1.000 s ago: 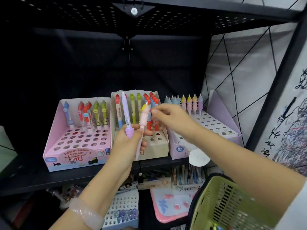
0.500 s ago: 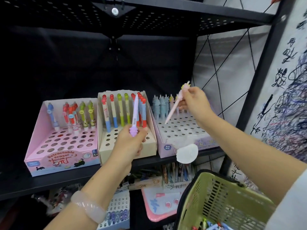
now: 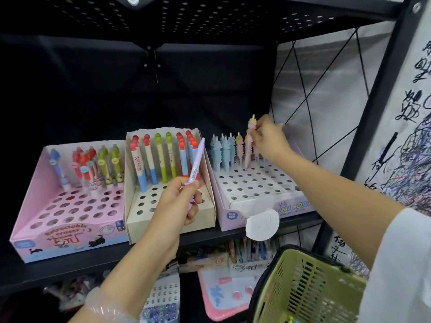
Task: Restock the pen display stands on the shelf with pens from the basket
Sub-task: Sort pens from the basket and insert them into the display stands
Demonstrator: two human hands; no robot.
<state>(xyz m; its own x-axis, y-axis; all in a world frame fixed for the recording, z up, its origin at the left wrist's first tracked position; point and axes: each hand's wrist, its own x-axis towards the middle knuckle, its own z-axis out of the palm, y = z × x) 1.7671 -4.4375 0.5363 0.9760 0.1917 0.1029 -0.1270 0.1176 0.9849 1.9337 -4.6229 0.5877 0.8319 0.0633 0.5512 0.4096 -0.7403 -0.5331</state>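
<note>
Head view: right hand pinches the pink ridged pen with a yellow-crowned figure top near its top, pen about upright, tip at a hole in the back rows of the lilac cardboard unicorn display stand. Just left of that grip: a row of pale blue and yellow figure pens already standing in the stand.

Left hand is curled round the lower end of a lilac plastic pen with a barcode label, barrel tilted up and right, in front of the cream cardboard stand with red, green and blue pens. Further left of that grip: pink cardboard eraser stand, part filled.

Green plastic slotted basket sits below the right forearm, low right. All stands on the black metal shelf.
</note>
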